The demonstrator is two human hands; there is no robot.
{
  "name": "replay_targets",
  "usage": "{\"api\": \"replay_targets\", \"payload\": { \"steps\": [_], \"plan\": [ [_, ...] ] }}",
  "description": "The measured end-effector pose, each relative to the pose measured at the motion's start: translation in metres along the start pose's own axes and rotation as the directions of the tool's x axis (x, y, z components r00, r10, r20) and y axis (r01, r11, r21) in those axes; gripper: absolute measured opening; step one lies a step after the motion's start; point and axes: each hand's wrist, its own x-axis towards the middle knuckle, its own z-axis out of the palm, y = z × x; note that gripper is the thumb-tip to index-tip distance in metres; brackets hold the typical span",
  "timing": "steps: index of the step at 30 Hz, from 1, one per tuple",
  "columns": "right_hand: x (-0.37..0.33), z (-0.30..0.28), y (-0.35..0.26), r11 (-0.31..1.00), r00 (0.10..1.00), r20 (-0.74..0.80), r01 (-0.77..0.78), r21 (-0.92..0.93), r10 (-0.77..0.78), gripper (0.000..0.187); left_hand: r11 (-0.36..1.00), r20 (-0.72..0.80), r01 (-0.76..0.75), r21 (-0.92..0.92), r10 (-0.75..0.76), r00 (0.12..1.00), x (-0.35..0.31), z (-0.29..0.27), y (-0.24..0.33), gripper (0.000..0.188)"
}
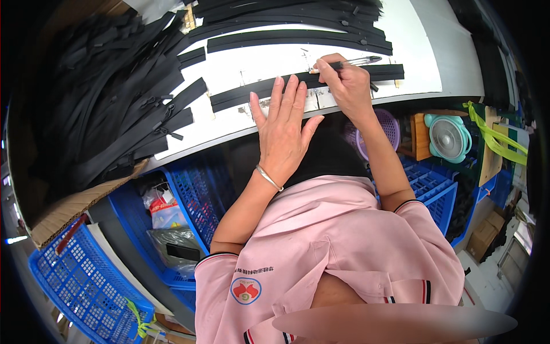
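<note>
Across the white worktop (421, 71) lies a black zipper strip (312, 81), seemingly mid-work: the open left hand (282, 129) rests on it, the right hand (350, 89) grips a slim tool (362, 61). Whether the piled strips (109, 97) are finished is unclear.

Bright, fairly even light falls on the white worktop (415, 40), whose bare areas wash out almost to pure white, while the heaped black strips (86, 103) at left sink into dark, soft-edged masses with little detail. The left hand (281, 123) and right hand (354, 89) are well lit and reasonably sharp. Beneath the worktop's front edge the space drops into deep shadow. A glaring streak (16, 239) burns out at the left rim. Fisheye distortion bows straight edges, black vignetting swallows the corners, and a smooth blurred oval (395, 322) covers the lower edge.
</note>
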Motion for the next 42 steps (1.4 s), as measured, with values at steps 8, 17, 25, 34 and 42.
{"api": "replay_targets", "payload": {
  "steps": [8, 17, 25, 34, 42],
  "plan": [
    [-0.002, -0.005, -0.001, 0.999, 1.0, 0.014, -0.014, 0.029, 0.014, 0.025, 1.0, -0.004, 0.013, 0.005, -0.013, 1.0, 0.0, 0.001, 0.001, 0.064],
    [-0.003, -0.007, 0.005, 0.999, 0.996, 0.071, 0.05, -0.016, -0.048, 0.023, 1.0, -0.036, 0.014, 0.01, -0.014, 0.999, 0.0, 0.004, 0.001, 0.062],
    [-0.007, -0.032, -0.007, 0.965, 0.995, 0.091, -0.058, 0.256, 0.036, 0.022, 0.999, -0.038, -0.002, 0.036, 0.003, 0.999, 0.0, 0.005, 0.0, 0.062],
    [0.002, -0.102, 0.038, 0.968, 0.97, -0.116, -0.194, 0.16, 0.214, 0.021, 0.998, 0.0, 0.001, 0.056, -0.001, 1.0, 0.0, 0.005, 0.002, 0.06],
    [0.005, -0.1, 0.044, 0.964, 0.972, -0.115, -0.181, 0.193, 0.205, 0.023, 0.991, -0.021, -0.122, -0.06, 0.121, 0.992, 0.039, 0.019, 0.052, 0.05]
  ]
}}
